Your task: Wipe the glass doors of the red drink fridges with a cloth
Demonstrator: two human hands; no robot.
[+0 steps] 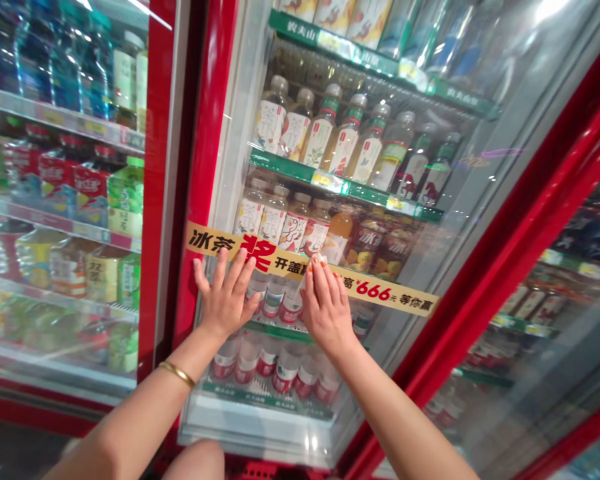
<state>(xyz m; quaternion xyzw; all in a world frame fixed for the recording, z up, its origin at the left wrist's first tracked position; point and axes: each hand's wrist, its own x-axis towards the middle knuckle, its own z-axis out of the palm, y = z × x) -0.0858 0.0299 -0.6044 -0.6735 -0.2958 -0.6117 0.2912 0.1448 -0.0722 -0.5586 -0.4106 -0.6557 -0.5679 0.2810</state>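
Note:
Across the glass door (pixel 420 240) of a drinks fridge runs a long yellow strip (pixel 380 292) with black and red Chinese characters and the number 666. My left hand (pixel 224 293) lies on the door with its fingers spread, the fingertips over the strip's left part, just under the large red character. Flat against the middle of the strip is my right hand (pixel 327 303), its fingers stretched out and close together, covering some of the lettering. Neither hand holds anything. The strip looks flat against the glass along its length; whether its edges are stuck down I cannot tell.
Behind the glass, bottled drinks (pixel 325 137) stand on shelves with green edges (pixel 290 167). A red frame (pixel 213 133) borders the door on the left, and a wide red post (pixel 485 267) slants along the right. Another fridge at left holds blue bottles (pixel 65 60).

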